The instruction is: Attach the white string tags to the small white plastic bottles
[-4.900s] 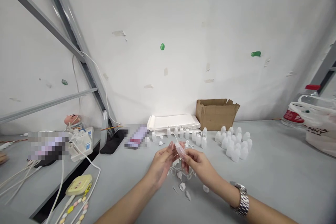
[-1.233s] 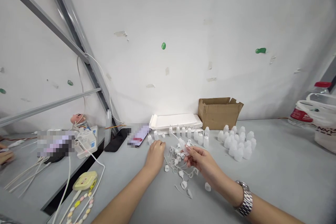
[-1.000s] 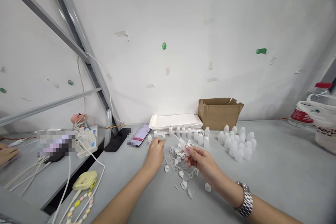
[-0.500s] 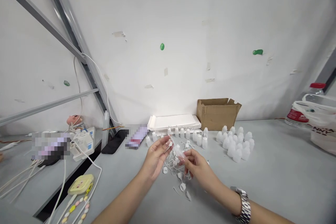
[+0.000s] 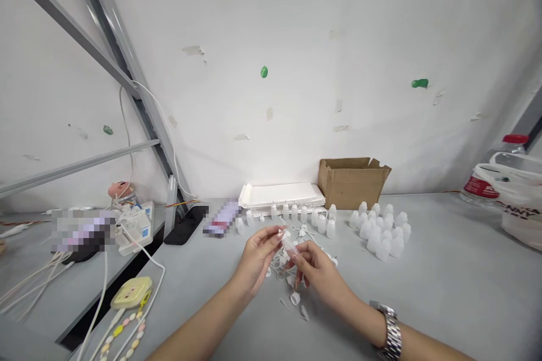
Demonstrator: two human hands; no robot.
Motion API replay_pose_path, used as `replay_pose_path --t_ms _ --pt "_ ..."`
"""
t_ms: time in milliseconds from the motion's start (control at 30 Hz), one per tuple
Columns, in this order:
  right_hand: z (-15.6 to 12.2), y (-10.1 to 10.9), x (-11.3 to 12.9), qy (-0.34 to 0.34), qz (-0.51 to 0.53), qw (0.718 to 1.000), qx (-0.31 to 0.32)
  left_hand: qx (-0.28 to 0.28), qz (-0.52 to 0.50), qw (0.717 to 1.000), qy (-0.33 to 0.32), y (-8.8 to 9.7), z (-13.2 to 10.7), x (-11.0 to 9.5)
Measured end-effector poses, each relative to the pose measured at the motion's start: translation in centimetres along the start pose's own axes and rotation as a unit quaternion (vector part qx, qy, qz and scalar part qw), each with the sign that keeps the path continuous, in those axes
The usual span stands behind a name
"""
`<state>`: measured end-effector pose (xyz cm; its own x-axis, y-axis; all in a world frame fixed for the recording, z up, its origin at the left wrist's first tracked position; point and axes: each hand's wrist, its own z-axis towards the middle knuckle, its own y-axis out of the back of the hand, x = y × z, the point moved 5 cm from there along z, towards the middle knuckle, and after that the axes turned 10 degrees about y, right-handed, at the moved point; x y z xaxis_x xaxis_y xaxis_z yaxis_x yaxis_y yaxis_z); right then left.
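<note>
My right hand (image 5: 318, 271) grips a small translucent dropper bottle (image 5: 290, 246), tilted with its neck toward my left hand. My left hand (image 5: 254, 259) pinches a small white cap (image 5: 282, 232) against the bottle's neck; the fingertips partly hide it. Below and behind both hands lies a loose pile of white caps with ring straps, one of them a cap (image 5: 295, 298) near the front. Several capped bottles (image 5: 294, 212) stand in a row behind the pile. To the right is a cluster of several uncapped-looking bottles (image 5: 383, 249).
An open cardboard box (image 5: 351, 186) and a flat stack of white sheets (image 5: 282, 196) are at the wall. Left are a black phone (image 5: 186, 225), a yellow device (image 5: 132, 292), cables and a power strip (image 5: 146, 220). A plastic bag (image 5: 519, 220) and a water bottle (image 5: 478, 189) stand right.
My left hand has moved slightly right and brought the cap from beside the bottle onto its neck. My right hand keeps its hold on the bottle.
</note>
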<state>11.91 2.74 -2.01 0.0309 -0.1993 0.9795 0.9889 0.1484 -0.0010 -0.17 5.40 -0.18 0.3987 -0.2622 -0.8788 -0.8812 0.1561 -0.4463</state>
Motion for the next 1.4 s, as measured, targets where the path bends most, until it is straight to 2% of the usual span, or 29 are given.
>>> replay_pose_path --t_ms 267,400,500,600,800,1067,1200,1300,1400 --pt "-0.1 0.4 0.0 0.040 -0.006 0.999 -0.022 -0.082 0.114 0.989 -0.039 0.9 0.0 -0.7" --pt "0.2 0.4 -0.4 -0.012 0.074 0.997 0.010 -0.067 0.158 0.983 -0.064 0.7 0.0 -1.3" --pt "0.2 0.1 -0.6 -0.068 0.186 0.978 0.065 -0.051 0.163 0.982 -0.079 0.7 0.1 -1.4" --pt "0.1 -0.1 -0.8 -0.101 0.249 0.960 0.084 -0.030 0.140 0.987 -0.069 0.7 0.3 -1.0" --pt "0.4 0.6 -0.7 -0.085 0.161 0.983 0.026 -0.033 0.127 0.990 -0.054 0.7 0.4 -0.5" --pt "0.2 0.5 0.5 -0.051 0.102 0.993 0.030 -0.034 0.078 0.996 -0.013 1.3 0.9 0.2" --pt "0.0 0.4 0.5 -0.067 0.163 0.982 0.062 -0.015 0.086 0.996 -0.006 1.3 1.1 0.0" --pt "0.0 0.2 0.5 -0.084 0.246 0.960 0.109 0.002 0.089 0.996 -0.008 1.1 1.1 -0.2" --pt "0.1 0.2 0.4 -0.122 0.296 0.939 0.126 0.018 0.105 0.994 -0.017 0.7 0.7 -0.4"
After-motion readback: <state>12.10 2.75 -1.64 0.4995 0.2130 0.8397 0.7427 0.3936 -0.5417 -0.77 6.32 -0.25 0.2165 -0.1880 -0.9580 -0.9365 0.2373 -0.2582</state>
